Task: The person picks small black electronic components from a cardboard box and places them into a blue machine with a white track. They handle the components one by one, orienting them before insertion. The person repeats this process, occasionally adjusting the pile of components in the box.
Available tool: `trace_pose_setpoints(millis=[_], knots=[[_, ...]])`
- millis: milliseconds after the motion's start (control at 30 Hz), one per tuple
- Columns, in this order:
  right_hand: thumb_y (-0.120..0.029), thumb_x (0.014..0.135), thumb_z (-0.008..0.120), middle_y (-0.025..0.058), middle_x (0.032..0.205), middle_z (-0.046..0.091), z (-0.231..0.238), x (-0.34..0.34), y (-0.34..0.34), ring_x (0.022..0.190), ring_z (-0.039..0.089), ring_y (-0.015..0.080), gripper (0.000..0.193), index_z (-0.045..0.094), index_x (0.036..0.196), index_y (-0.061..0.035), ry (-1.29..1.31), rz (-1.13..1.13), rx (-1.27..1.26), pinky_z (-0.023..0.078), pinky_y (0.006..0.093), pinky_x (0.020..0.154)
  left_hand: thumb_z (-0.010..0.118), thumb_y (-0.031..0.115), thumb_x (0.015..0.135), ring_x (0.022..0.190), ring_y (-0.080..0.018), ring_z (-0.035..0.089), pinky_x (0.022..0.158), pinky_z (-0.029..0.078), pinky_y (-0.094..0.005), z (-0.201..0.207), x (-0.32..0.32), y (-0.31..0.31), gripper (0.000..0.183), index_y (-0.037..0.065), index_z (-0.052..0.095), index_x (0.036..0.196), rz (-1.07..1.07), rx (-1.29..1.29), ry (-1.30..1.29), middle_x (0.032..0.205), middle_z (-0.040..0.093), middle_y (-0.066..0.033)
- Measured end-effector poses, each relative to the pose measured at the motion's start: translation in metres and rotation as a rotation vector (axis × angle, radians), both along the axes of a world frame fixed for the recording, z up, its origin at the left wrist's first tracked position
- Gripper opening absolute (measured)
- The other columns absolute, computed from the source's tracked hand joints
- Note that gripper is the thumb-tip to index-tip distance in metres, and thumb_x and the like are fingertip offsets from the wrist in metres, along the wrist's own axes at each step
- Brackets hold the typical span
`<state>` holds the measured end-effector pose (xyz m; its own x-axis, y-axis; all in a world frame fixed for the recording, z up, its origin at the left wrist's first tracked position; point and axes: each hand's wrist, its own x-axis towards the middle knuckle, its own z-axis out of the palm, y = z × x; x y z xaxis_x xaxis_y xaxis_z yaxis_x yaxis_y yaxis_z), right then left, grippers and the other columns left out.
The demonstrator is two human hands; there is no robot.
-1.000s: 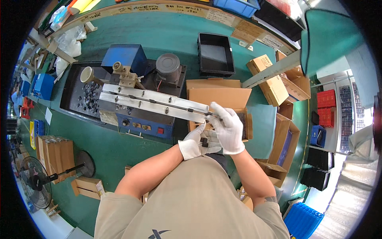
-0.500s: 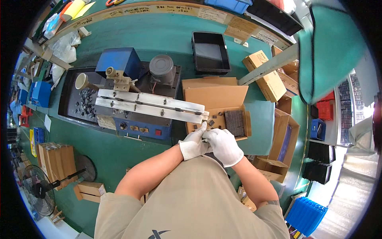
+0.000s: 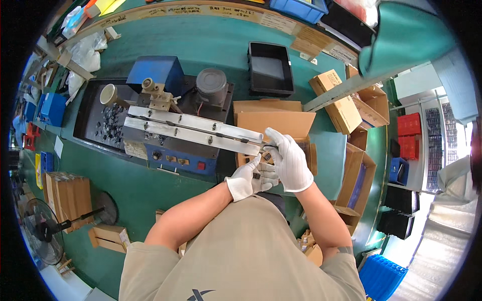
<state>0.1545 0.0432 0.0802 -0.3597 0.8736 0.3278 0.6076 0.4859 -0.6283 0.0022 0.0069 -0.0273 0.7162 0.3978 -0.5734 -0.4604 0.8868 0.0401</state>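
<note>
Both my hands wear white gloves. My left hand (image 3: 250, 179) is partly closed, its fingers curled beneath a small black part (image 3: 256, 175) held by the thumb. My right hand (image 3: 290, 164) is raised at the tip of a pale metal double rail (image 3: 193, 131). Its thumb and forefinger close around something dark and small, mostly hidden by the glove. Just below the rail's tip, a small part with metal pins (image 3: 266, 156) shows between the hands. Behind my right hand lies an open cardboard box (image 3: 273, 123), its contents largely covered.
The rail belongs to a blue bench machine (image 3: 183, 159) with knobs and a red switch. Loose black parts lie in a dark tray (image 3: 83, 113) at left. A black bin (image 3: 271, 93) stands behind the box. A grey post (image 3: 334, 95) slants across the right side.
My hands were together below the rail and have parted. The right hand has risen to the rail's tip, while the left has opened somewhat, showing the black part. The view has shifted slightly.
</note>
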Motion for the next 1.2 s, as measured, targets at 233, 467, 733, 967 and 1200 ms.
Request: trace_pose_setpoints(millis=[233,467,733,967,1200], knots=[[0.005,0.077,0.070,0.0168,0.099,0.068,0.006,-0.013,0.007,0.088,0.067,0.0352,0.055,0.060,0.130,-0.0048,-0.023,0.021,0.095,0.055,0.0419,0.078,0.049,0.058,0.103,0.106,-0.0309,0.068,0.090,0.057,-0.0514,0.006,0.000,-0.001,0.053,0.009,0.062,0.119,0.033,-0.030,0.043,0.116,0.069,-0.0121],[-0.007,0.080,0.072,0.0128,0.091,0.068,-0.002,0.009,-0.037,0.082,0.066,0.0339,0.030,0.067,0.109,-0.0084,-0.313,0.100,-0.141,0.054,0.0440,0.069,0.038,0.057,0.106,0.125,-0.0304,0.059,0.109,0.047,-0.0531,0.018,0.002,-0.001,0.056,0.009,0.059,0.126,0.130,-0.206,-0.003,0.131,0.063,-0.0127],[-0.008,0.087,0.065,0.0138,0.093,0.068,-0.027,-0.003,-0.055,0.090,0.066,0.0339,0.019,0.068,0.106,-0.0056,-0.297,0.077,-0.230,0.054,0.0435,0.079,0.023,0.062,0.107,0.131,-0.0261,0.054,0.117,0.036,-0.0430,-0.023,0.004,-0.010,0.070,0.007,0.052,0.139,0.142,-0.098,-0.570,0.138,0.060,-0.0132],[0.003,0.088,0.070,0.0116,0.103,0.073,-0.004,0.007,-0.019,0.094,0.069,0.0262,0.022,0.072,0.109,-0.0036,0.132,-0.236,-0.065,0.055,0.0355,0.087,0.032,0.067,0.103,0.119,-0.0408,0.062,0.098,0.054,-0.0490,-0.011,0.002,-0.003,0.067,0.009,0.046,0.134,0.070,0.019,-0.212,0.130,0.058,-0.0261],[0.002,0.083,0.074,0.0100,0.100,0.073,-0.017,-0.008,-0.009,0.090,0.070,0.0268,0.024,0.074,0.106,-0.0071,0.198,-0.196,0.010,0.057,0.0353,0.080,0.028,0.063,0.106,0.115,-0.0376,0.064,0.098,0.053,-0.0477,-0.013,0.004,-0.004,0.062,0.010,0.049,0.132,0.080,0.040,-0.178,0.132,0.060,-0.0234]])
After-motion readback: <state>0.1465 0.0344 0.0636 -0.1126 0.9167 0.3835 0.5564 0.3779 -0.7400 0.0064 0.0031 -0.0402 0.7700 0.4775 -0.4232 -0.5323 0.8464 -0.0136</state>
